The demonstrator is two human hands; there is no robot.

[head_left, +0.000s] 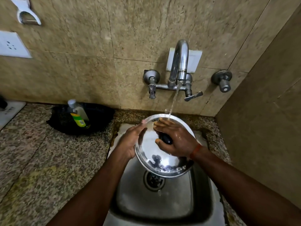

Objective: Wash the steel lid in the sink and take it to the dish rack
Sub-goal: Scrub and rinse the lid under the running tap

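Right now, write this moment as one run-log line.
stage: rinse | steel lid: over sink, under running tap | left hand: grips rim | right hand: flat on top, by knob | dish rack: unseen

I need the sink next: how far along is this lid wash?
Done: nothing yet. In hand: round steel lid with black knob is held under water running from the chrome tap, above the steel sink; left hand grips its rim, right hand presses its top. Left: finish rinsing, carry it to the dish rack, not in view.
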